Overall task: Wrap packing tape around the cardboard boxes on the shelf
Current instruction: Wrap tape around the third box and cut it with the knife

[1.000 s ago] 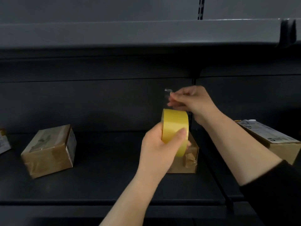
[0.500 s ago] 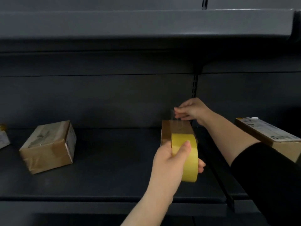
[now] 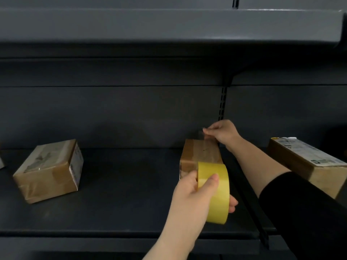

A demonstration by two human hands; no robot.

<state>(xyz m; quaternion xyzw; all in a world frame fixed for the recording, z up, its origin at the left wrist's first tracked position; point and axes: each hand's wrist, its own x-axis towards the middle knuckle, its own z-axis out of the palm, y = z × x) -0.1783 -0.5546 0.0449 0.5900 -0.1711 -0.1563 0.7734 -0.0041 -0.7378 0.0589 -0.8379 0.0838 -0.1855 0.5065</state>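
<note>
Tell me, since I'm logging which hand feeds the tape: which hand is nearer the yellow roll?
Left. The left hand grips the yellow tape roll in front of the middle box. The right hand is beyond the box's far edge, pinching the pulled-out tape end.

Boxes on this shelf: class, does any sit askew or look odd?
Yes. The left box sits turned at an angle to the shelf edge, with wrinkled tape. The right box also lies skewed. The middle box, being taped, looks roughly square to the shelf.
</note>
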